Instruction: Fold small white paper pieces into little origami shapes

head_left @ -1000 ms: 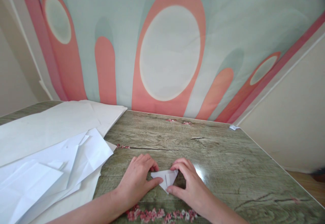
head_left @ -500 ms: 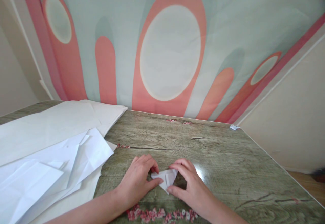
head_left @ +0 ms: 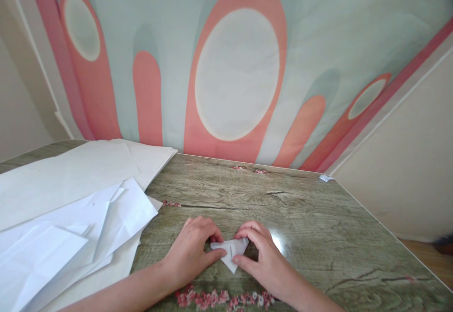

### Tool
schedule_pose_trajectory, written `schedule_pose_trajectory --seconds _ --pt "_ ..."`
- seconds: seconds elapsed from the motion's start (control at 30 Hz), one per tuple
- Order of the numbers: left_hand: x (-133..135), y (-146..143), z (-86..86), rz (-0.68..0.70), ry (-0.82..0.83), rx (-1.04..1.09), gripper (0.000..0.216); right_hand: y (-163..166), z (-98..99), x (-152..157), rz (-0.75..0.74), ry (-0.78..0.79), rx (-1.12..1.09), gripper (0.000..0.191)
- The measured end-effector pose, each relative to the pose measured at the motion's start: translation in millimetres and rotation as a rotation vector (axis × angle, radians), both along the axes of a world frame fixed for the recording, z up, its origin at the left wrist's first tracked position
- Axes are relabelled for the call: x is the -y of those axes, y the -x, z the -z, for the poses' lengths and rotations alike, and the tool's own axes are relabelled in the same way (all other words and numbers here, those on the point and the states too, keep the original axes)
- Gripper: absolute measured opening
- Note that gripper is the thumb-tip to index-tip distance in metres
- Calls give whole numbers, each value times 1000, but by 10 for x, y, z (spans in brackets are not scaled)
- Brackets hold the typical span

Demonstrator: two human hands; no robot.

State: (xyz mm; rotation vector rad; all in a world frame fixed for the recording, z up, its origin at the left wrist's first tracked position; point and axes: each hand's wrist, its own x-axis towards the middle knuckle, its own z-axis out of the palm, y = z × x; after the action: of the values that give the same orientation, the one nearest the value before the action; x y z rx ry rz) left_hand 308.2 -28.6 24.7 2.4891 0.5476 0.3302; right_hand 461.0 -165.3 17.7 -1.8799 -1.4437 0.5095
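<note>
Between my hands is a small folded piece of white paper [head_left: 229,251], roughly a triangle with its point toward me and a crease or flap down its middle. My left hand [head_left: 196,250] pinches its left side, thumb on the near face and fingers curled behind the upper edge. On the other side, my right hand [head_left: 261,253] grips the right corner, thumb tip near the middle flap and fingers at the top corner. Both hands are close above the wood-patterned table [head_left: 300,217]. The fingertips behind the paper are partly hidden.
Several creased white sheets [head_left: 130,208] lie on a stack of larger white paper [head_left: 81,165] at the left. A small white scrap [head_left: 326,178] rests by the table's far right corner. Behind the table stands a wall covering [head_left: 170,66] with coral shapes.
The right thumb has shifted slightly up and left on the folded paper. The paper's lower point shows a little more and sits slightly lower. The left hand is almost unchanged.
</note>
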Motion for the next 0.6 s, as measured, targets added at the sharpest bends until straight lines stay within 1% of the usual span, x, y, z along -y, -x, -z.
schedule_pose_trajectory --seconds 0.13,0.27,0.43,0.6 --pt "-4 -8 -10 15 0 -2 7 19 -3 -49 52 -13 -10 17" --pt "10 -5 -13 30 -6 -2 5 22 -2 -70 63 -26 -25 14" --pt "26 8 16 88 -2 43 7 -35 31 -63 25 -23 -57 12" --pt "29 -9 48 122 -8 68 9 -60 1 -63 -14 11 -66 12"
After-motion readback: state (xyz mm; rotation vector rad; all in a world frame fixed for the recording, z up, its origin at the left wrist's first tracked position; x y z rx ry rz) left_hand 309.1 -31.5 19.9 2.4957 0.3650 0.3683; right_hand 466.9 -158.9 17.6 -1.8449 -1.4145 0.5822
